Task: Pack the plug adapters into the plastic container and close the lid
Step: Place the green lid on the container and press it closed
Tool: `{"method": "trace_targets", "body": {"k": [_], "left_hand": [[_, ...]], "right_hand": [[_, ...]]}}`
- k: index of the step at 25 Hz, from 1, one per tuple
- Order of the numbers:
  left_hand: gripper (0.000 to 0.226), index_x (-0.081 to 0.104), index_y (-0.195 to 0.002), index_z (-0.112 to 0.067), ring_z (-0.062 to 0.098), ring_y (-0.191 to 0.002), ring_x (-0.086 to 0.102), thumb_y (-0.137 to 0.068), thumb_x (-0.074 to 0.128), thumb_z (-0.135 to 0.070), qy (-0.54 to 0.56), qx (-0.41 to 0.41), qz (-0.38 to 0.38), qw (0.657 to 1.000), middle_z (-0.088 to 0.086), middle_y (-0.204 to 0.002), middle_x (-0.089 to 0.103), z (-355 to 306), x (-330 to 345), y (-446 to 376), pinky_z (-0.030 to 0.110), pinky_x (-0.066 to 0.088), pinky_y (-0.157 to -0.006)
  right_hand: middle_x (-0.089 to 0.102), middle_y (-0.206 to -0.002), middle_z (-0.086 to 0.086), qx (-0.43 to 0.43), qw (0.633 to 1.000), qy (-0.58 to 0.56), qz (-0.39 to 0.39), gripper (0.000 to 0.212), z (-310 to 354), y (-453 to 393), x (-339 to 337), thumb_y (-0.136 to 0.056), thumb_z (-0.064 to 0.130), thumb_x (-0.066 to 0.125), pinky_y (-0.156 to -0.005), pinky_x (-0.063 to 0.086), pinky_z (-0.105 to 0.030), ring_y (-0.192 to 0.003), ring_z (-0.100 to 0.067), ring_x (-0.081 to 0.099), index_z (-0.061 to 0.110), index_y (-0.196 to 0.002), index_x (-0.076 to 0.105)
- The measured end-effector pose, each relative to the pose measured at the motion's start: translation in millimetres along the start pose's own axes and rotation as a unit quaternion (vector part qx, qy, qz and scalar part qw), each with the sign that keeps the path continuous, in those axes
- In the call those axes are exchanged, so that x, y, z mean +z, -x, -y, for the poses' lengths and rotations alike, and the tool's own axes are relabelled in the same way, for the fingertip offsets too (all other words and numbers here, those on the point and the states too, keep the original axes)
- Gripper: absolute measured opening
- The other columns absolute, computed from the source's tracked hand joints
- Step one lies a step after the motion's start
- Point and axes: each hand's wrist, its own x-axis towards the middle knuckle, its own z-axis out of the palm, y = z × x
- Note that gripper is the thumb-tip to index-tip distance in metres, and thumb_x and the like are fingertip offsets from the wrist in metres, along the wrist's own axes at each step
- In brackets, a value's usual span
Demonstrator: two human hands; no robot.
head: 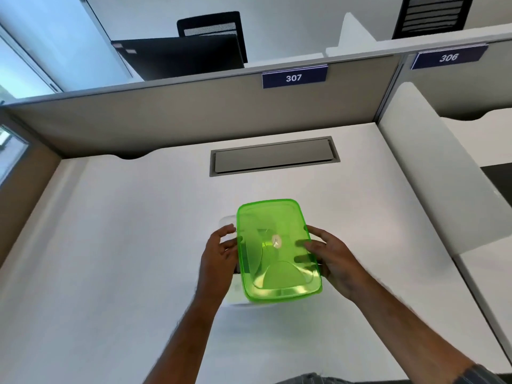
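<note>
A translucent green lid [277,250] lies tilted over a clear plastic container [227,221], whose pale rim peeks out at the lid's left and lower edges. My right hand [329,256] grips the lid's right edge, fingers showing through the green plastic. My left hand [219,256] rests against the lid's left edge and the container's side, fingers curled. The inside of the container is hidden by the lid, and no plug adapters can be seen.
The white desk [124,245] has a grey cable hatch [274,156] at the back. Beige partition panels [166,117] wall the desk behind, with a white divider [432,173] at the right. Black chairs stand beyond the partition.
</note>
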Motion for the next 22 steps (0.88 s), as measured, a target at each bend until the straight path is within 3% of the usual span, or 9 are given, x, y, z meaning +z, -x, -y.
{"method": "trace_targets", "body": {"k": [2,5,9,14,17,22], "left_hand": [[0.051,0.065,-0.117,-0.034,0.004,-0.078,0.075,-0.094,0.051,0.009,-0.037,-0.001,-0.010,0.999,0.000,-0.091,0.081,7.3,-15.0,-2.5,0.010,0.053,-0.060],[0.047,0.062,-0.117,-0.038,0.000,-0.081,0.073,-0.092,0.055,0.001,-0.069,-0.012,-0.022,0.997,-0.013,-0.094,0.079,14.2,-33.1,-9.7,0.006,0.049,-0.063],[0.031,0.060,-0.115,-0.034,0.013,-0.091,0.070,-0.097,0.062,-0.009,-0.066,-0.038,-0.030,0.997,-0.021,-0.108,0.071,20.5,-46.5,-27.9,0.024,0.056,-0.072],[0.026,0.060,-0.118,-0.019,0.005,-0.083,0.064,-0.096,0.068,-0.008,-0.076,-0.069,-0.042,0.994,-0.003,-0.119,0.068,28.0,-54.0,-58.7,0.035,0.055,-0.079],[0.029,0.062,-0.120,-0.020,0.011,-0.087,0.064,-0.095,0.069,-0.008,-0.064,-0.083,-0.039,0.994,0.000,-0.120,0.068,26.7,-51.5,-72.9,0.042,0.057,-0.086],[0.034,0.064,-0.127,-0.014,0.007,-0.081,0.063,-0.094,0.070,-0.006,-0.095,-0.071,-0.010,0.993,-0.001,-0.118,0.067,23.2,-46.3,-94.2,0.018,0.051,-0.069]], "right_hand": [[0.075,-0.115,-0.011,-0.001,1.000,0.022,0.005,0.043,-6.2,-2.6,13.2,-0.093,0.011,0.067,-0.063,0.059,-0.035,-0.083,-0.026,0.074,0.029,-0.132,0.061],[0.074,-0.115,-0.012,-0.006,0.998,0.055,0.016,0.044,-14.7,-5.6,31.9,-0.094,0.012,0.067,-0.066,0.060,-0.038,-0.090,-0.033,0.075,0.031,-0.133,0.058],[0.075,-0.113,-0.013,-0.011,0.997,0.078,0.014,0.045,-25.3,-8.6,52.0,-0.095,0.008,0.066,-0.070,0.060,-0.045,-0.090,-0.037,0.075,0.031,-0.132,0.056],[0.075,-0.111,-0.014,-0.017,0.996,0.085,-0.007,0.045,-32.9,-10.5,66.8,-0.094,0.005,0.066,-0.065,0.060,-0.044,-0.088,-0.036,0.074,0.027,-0.132,0.056],[0.075,-0.110,-0.014,-0.021,0.997,0.079,-0.019,0.045,-37.2,-10.8,71.5,-0.094,0.005,0.067,-0.066,0.060,-0.045,-0.087,-0.036,0.074,0.026,-0.132,0.056],[0.074,-0.109,-0.015,-0.026,0.996,0.076,-0.045,0.045,-39.5,-13.2,76.8,-0.094,0.004,0.066,-0.067,0.060,-0.048,-0.088,-0.043,0.074,0.025,-0.131,0.054]]}}
